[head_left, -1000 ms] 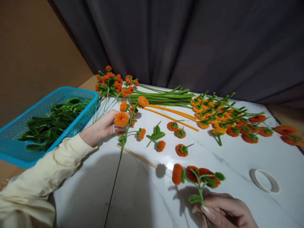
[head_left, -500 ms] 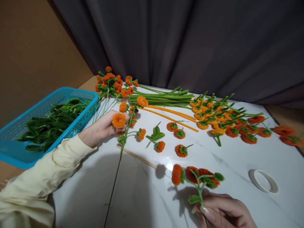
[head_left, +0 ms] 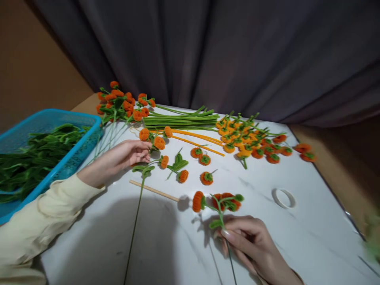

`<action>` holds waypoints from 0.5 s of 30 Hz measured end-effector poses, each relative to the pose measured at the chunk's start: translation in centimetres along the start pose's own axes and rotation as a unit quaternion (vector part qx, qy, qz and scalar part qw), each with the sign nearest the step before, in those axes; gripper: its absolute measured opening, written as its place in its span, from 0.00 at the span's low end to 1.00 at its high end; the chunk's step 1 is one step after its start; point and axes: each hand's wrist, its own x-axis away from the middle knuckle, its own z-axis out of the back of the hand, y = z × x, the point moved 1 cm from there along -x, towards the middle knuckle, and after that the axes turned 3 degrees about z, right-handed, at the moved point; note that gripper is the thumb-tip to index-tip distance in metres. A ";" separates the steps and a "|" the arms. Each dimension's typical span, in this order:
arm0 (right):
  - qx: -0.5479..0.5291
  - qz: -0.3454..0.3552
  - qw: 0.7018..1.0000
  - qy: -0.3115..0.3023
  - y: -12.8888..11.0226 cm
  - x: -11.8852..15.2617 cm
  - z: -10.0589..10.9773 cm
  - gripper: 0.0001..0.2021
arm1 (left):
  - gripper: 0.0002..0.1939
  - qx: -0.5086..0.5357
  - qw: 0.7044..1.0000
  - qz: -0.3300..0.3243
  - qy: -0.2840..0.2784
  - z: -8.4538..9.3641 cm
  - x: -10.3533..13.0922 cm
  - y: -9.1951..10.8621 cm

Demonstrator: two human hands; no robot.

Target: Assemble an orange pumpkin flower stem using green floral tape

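My right hand (head_left: 249, 245) pinches the thin green stem of a fuzzy artificial flower spray between thumb and fingers. That spray has orange pumpkin-like heads (head_left: 198, 202) and small green leaves. A second spray with lighter orange heads (head_left: 159, 143) lies at the left, its long stem (head_left: 135, 225) running toward the near edge. My left hand (head_left: 132, 155) is at this spray's upper part, fingers loosely bent and apart; the fingertips partly cover its stem. Loose orange heads (head_left: 206, 178) and a green leaf cluster (head_left: 179, 161) lie between the hands.
A blue basket (head_left: 96, 126) of green leaves stands left. Finished sprays (head_left: 118, 99), green stems (head_left: 181, 120), orange strips (head_left: 202, 136) and yellow-orange heads (head_left: 237, 136) lie farther back. A wooden stick (head_left: 154, 190) is in front; a white tape roll (head_left: 284, 198) lies right.
The view has shifted, so table things appear farther left. My left hand's fingers have loosened around the left spray, which now lies lower. My right hand still holds its spray.
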 end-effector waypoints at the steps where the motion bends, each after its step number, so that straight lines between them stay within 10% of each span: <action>1: -0.008 0.011 1.000 -0.013 0.0 -0.1 0.0 0.18 | 0.04 -0.036 0.999 -0.016 -0.006 -0.4 0.2 0.0; 5: -0.041 0.041 0.998 -0.019 0.0 -0.3 0.0 0.15 | 0.09 -0.212 0.974 -0.077 0.024 -2.1 2.1 0.6; 9: -0.065 0.057 0.996 -0.009 -0.2 -0.2 -0.2 0.14 | 0.08 -0.412 0.883 -0.190 0.121 -4.1 5.5 1.2; 15: -0.077 0.085 0.993 -0.026 -0.2 0.0 -0.2 0.13 | 0.11 -0.499 0.825 -0.249 -0.085 -9.2 8.2 -0.6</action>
